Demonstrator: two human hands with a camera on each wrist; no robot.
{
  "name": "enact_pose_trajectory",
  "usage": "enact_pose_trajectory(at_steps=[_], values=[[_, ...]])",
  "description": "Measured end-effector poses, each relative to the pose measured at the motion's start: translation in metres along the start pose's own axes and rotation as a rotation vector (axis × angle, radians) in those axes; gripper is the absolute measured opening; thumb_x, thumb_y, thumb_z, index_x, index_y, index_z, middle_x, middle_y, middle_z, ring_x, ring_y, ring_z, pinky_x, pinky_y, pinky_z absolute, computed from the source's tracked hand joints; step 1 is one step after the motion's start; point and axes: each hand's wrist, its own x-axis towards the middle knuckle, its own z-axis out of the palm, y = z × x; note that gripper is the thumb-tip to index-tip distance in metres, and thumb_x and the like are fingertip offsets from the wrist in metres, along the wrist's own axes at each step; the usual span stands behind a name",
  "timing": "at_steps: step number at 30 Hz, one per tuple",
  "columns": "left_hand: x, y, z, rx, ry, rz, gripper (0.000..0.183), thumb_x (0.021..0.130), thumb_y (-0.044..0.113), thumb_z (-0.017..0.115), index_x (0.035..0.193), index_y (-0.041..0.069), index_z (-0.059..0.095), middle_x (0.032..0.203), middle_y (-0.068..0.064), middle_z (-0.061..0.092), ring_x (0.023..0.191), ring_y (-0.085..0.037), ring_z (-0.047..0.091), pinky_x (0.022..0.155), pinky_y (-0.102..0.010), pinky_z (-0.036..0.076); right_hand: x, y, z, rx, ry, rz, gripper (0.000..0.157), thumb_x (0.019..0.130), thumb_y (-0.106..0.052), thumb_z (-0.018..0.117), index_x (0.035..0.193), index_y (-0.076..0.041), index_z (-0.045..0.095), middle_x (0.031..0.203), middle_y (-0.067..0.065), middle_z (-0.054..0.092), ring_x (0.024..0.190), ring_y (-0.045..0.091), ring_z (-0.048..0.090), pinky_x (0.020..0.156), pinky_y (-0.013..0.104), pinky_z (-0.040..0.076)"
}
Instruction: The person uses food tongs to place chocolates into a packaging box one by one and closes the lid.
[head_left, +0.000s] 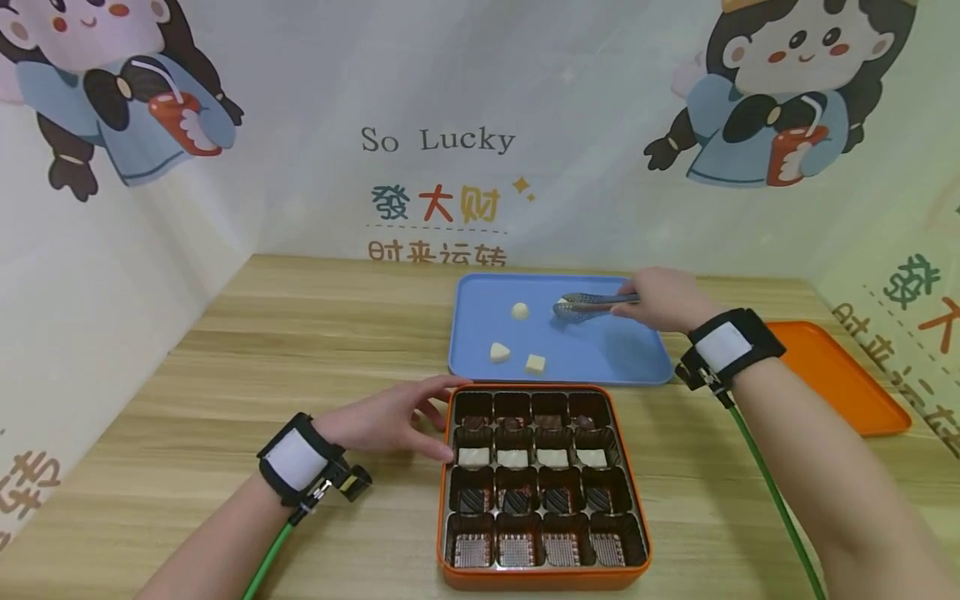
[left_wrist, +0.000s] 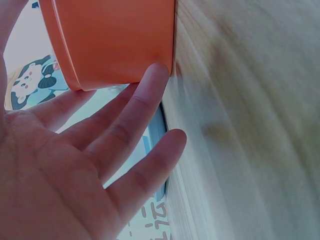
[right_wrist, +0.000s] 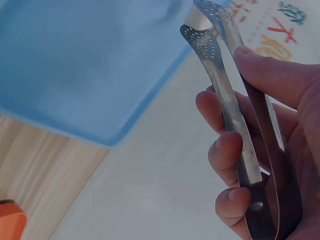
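My right hand (head_left: pixel 663 298) grips metal tongs (right_wrist: pixel 227 97) with perforated tips, thumb on one arm and fingers curled round the other. Over the blue tray (head_left: pixel 637 354), the tongs' tips are close together around a small whitish piece (right_wrist: pixel 198 20), mostly hidden by them. Three cream-coloured pieces lie on the tray: a round one (head_left: pixel 520 311), a rounded triangle (head_left: pixel 499 352) and a square (head_left: pixel 536 364). My left hand (head_left: pixel 390 417) rests with spread, extended fingers against the back left corner and left side of an orange box (left_wrist: pixel 115 40).
The box's dark divider tray (head_left: pixel 551 467) holds rows of dark chocolates, white pieces (head_left: pixel 513 458), striped dark chocolates (head_left: pixel 516 501) and ridged brownish squares (head_left: pixel 517 550). Behind my right forearm lies an orange tray (head_left: pixel 840 383). A printed cloth (head_left: pixel 570 167) hangs behind the wooden table (head_left: pixel 315 333).
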Motion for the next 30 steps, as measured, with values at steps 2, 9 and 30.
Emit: enact_pose_trajectory(at_steps=[2,9,30], values=[[0.000,-0.001,0.001,-0.001,0.001,-0.002,0.082,0.073,0.042,0.071,0.141,0.030,0.027,0.128,-0.007,0.043,0.099,-0.014,0.051,0.081,-0.033,0.044,-0.013,-0.001,-0.005,0.033,0.036,-0.023,0.035,0.088,-0.028,0.057,0.109,0.000,0.062,0.102,0.015,0.063,0.073,0.018,0.058,0.060,0.035,0.045],[0.001,-0.003,0.002,-0.003,0.004,-0.009,0.084,0.073,0.042,0.071,0.142,0.029,0.026,0.129,-0.006,0.043,0.099,-0.014,0.052,0.080,-0.033,0.044,-0.067,-0.027,-0.021,-0.008,0.200,-0.201,0.032,0.086,-0.030,0.061,0.107,-0.006,0.065,0.089,0.003,0.060,0.062,0.008,0.049,0.053,0.029,0.040],[0.003,-0.004,0.002,0.002,0.004,-0.009,0.082,0.072,0.042,0.072,0.141,0.030,0.028,0.133,-0.010,0.039,0.100,-0.014,0.052,0.082,-0.033,0.043,-0.137,-0.159,-0.027,-0.354,0.109,-0.737,0.023,0.086,-0.041,0.058,0.089,-0.017,0.060,0.072,-0.011,0.043,0.054,0.001,0.039,0.045,0.016,0.033]])
